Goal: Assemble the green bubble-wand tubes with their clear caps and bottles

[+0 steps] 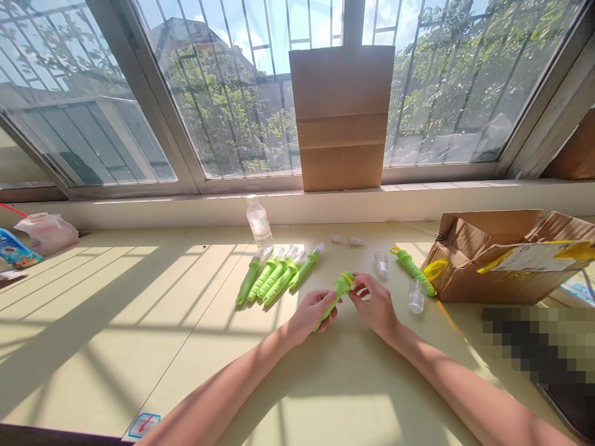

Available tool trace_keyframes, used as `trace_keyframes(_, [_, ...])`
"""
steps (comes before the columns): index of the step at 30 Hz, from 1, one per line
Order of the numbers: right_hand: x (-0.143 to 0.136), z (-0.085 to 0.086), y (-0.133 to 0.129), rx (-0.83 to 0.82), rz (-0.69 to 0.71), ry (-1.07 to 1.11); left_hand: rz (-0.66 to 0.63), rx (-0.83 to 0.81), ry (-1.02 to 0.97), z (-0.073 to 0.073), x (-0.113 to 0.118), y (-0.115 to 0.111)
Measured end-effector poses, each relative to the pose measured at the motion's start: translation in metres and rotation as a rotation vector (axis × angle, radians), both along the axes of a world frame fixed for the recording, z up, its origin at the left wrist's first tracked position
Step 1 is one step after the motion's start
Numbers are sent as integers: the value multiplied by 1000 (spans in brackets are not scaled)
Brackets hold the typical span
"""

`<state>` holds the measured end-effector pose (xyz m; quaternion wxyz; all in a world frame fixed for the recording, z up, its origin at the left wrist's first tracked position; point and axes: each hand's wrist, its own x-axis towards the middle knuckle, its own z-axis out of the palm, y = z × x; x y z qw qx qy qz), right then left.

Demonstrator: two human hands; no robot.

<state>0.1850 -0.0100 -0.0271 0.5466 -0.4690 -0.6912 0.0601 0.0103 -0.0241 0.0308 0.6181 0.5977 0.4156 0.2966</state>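
Observation:
A green tube (328,310) with a yellow-green ring at its top is wrapped in the fingers of my left hand (312,314). Beside its top end, my right hand (375,307) pinches at the yellow ring; whether it grips the ring or a cord is too small to tell. Several green tubes with clear caps (279,275) lie side by side left of my hands. Another green tube (413,270) with a yellow cord rests at the right, close to a clear cap (416,297) and a second clear cap (382,264).
An open cardboard box (502,272) stands at the right, yellow cord hanging over its edge. Behind the tubes is a water bottle (259,224). Small clear pieces (356,241) lie farther back. A cardboard sheet (343,124) leans on the window. A pink-white bag (49,232) sits far left.

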Motion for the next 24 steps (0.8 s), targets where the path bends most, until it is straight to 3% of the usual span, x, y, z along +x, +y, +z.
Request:
trace_keyframes(12, [-2,-2,-1,13,-17,-30,77,15,2,-6,6,-5])
trace_keyframes(24, [-3,1,-2,35,-13,-25,76,-16,-26,-6,6,-3])
